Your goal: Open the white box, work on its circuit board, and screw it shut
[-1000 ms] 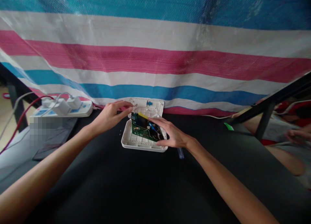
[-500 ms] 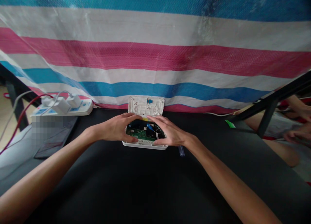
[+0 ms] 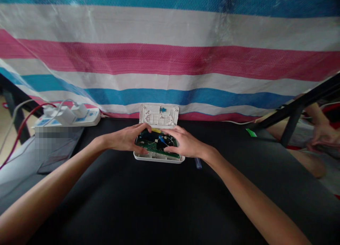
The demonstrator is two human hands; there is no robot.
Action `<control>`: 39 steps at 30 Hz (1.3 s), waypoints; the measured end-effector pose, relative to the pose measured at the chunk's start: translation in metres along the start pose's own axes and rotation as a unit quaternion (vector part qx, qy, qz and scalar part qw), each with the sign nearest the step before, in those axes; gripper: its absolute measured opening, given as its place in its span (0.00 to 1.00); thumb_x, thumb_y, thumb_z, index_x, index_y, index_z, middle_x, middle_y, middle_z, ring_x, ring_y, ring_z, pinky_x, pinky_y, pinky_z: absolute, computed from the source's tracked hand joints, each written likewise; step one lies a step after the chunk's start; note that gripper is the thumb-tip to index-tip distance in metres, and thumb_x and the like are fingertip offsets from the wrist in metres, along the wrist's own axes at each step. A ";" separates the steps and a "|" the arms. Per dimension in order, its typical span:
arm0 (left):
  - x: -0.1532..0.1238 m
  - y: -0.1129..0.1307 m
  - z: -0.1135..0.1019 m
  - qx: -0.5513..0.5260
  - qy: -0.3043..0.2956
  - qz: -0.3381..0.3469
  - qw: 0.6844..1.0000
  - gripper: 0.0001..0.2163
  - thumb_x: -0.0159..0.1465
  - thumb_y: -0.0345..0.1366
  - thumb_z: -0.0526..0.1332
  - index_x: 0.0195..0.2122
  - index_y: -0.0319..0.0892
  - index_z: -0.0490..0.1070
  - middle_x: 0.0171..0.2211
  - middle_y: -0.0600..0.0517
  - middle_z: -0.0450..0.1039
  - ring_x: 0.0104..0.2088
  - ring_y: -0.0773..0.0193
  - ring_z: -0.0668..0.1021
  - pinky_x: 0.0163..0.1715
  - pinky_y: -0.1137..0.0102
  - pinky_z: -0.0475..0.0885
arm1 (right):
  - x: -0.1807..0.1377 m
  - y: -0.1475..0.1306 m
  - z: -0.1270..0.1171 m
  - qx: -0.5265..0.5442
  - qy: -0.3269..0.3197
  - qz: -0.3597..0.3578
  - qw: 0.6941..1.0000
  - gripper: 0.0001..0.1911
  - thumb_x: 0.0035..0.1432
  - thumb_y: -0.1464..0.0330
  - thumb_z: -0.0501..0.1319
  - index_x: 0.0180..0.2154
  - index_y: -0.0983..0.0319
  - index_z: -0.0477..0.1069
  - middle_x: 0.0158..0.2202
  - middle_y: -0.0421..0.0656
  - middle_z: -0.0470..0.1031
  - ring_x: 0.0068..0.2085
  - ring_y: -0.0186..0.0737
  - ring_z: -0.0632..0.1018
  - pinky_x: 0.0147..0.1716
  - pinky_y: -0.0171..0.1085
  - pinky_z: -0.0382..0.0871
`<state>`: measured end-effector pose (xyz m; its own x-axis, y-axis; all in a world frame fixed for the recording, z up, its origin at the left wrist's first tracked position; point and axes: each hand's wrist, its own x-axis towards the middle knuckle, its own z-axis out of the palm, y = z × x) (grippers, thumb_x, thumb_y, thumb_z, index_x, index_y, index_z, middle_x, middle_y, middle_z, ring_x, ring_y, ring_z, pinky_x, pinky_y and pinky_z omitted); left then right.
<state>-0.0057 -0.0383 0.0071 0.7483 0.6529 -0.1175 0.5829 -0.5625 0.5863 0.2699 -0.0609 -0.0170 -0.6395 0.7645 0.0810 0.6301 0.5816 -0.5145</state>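
A green circuit board (image 3: 151,146) with a blue connector (image 3: 162,139) and thin wires sits tilted at the white plastic casing (image 3: 159,159). My left hand (image 3: 130,138) grips the board's left end, thumb at the near edge and fingers at the far edge. On the right end, my right hand (image 3: 184,140) holds it the same way. Behind the board stands a white plastic cover (image 3: 158,115), its ribbed inner side facing me and a blue part on it. A yellow piece (image 3: 156,130) shows between my fingertips. The board's ends are hidden by my hands.
On the left lie a white power strip (image 3: 91,117) with plugs and cables, and a dark flat device (image 3: 60,156). A clear bluish stick (image 3: 198,163) lies beside my right wrist, a green packet (image 3: 251,132) farther right. Another person's hands (image 3: 325,135) show at far right.
The board has shifted up out of the casing's near side, so more of the white casing shows below it. Both hands moved slightly with it.
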 end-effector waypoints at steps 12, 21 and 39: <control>0.001 0.002 0.000 0.000 -0.010 0.011 1.000 0.25 0.59 0.50 0.66 0.49 0.44 0.57 0.50 0.47 0.66 0.47 0.54 0.72 0.46 0.64 0.68 | 0.000 0.005 0.002 0.035 -0.002 0.010 0.999 0.43 0.51 0.55 0.71 0.64 0.60 0.60 0.58 0.53 0.70 0.60 0.54 0.69 0.60 0.53 0.63; -0.001 0.012 -0.003 0.031 -0.014 0.001 0.999 0.23 0.60 0.51 0.64 0.47 0.44 0.57 0.50 0.46 0.65 0.48 0.53 0.71 0.47 0.63 0.67 | 0.001 0.009 0.000 0.057 0.006 -0.003 0.998 0.34 0.56 0.62 0.69 0.62 0.58 0.64 0.54 0.51 0.74 0.57 0.51 0.72 0.57 0.52 0.66; 0.000 0.009 0.003 0.074 0.020 -0.002 0.997 0.38 0.54 0.53 0.68 0.60 0.44 0.56 0.59 0.41 0.63 0.58 0.45 0.68 0.57 0.58 0.64 | -0.001 0.004 0.006 0.100 0.050 0.008 0.994 0.35 0.44 0.61 0.73 0.51 0.58 0.61 0.50 0.49 0.72 0.52 0.49 0.75 0.54 0.50 0.68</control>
<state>0.0005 -0.0450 0.0097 0.7350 0.6725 -0.0862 0.6277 -0.6268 0.4616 0.2700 -0.0607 -0.0246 -0.5769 0.8025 0.1520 0.5325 0.5107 -0.6750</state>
